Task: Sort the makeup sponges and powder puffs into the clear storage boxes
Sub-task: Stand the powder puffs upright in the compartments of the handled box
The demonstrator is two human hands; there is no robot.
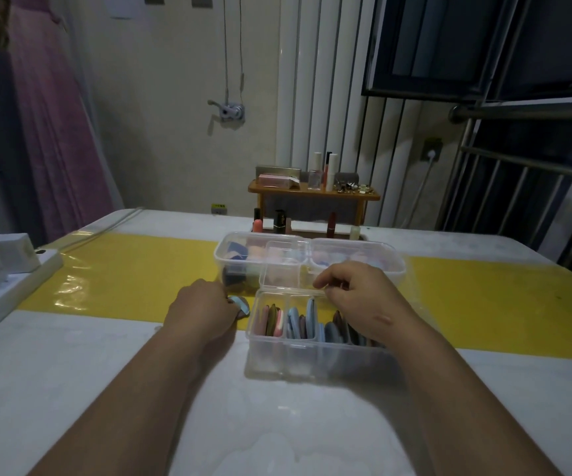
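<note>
**Operator:** From the head view, where are my hands?

**Observer:** Your left hand [202,314] is down on the desk [71,372], just left of the near clear box [312,359]. Its fingers [223,295] are curled round a blue-grey powder puff [241,304] that lies on the yellow strip [133,269], just beside the box's left wall.

**Operator:** And my right hand?

**Observer:** Your right hand [367,304] hovers over the box's right compartment and back rim. The fingers are bent, thumb close to forefinger, but I cannot tell whether they pinch anything.

**Operator:** What sits in the box?

**Observer:** Flat puffs [272,319] stand on edge in its three compartments. They are pink and olive at the left, blue in the middle, and blue and brownish at the right, partly hidden under your wrist. Its clear lid [281,269] stands raised at the back rim. Beyond it, the rear left box [221,255] holds sponges [255,253] in blue, pink and dark tones. The rear right box [393,261] holds pale pink pieces. A white power strip [3,286] lies at the desk's left edge.
</note>
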